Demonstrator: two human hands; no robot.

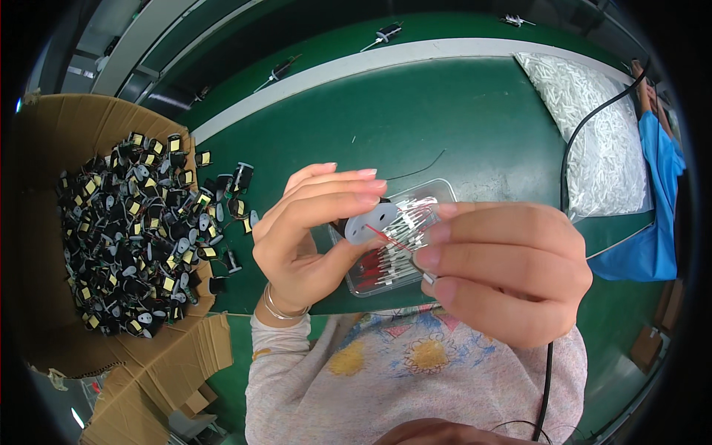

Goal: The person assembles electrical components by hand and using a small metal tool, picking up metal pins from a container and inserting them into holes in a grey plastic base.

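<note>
The left grip [297, 248] holds a dark round part with a grey disc face [372, 220] between thumb and fingers, the disc turned toward the other hand. Close on its right, the right grip [512, 267] is pressed together at thumb and fingertips, pinching a thin red wire [393, 241] that runs from the disc face into those fingers. A small pale piece [429, 279] shows at the fingertips.

Just below and between both grips sits a clear plastic tray [443, 182], partly hidden by the hands, with red leads in white sleeves [406, 216] lying in it. Right behind the tray, a thin dark wire [430, 165] curves across the green table [334, 111].

Left of the left grip, several loose dark parts [241, 178] lie by the mouth of a cardboard box [41, 222], which holds a heap of similar parts [133, 237] with yellow patches. Well to the right and beyond the right grip lies a clear bag of small white tubes [593, 133]; a black cable [569, 159] passes over it, and blue cloth [645, 245] hangs beside it. Farthest out, past a pale rail [356, 68], more dark parts [382, 34] rest on a green strip [326, 46].
</note>
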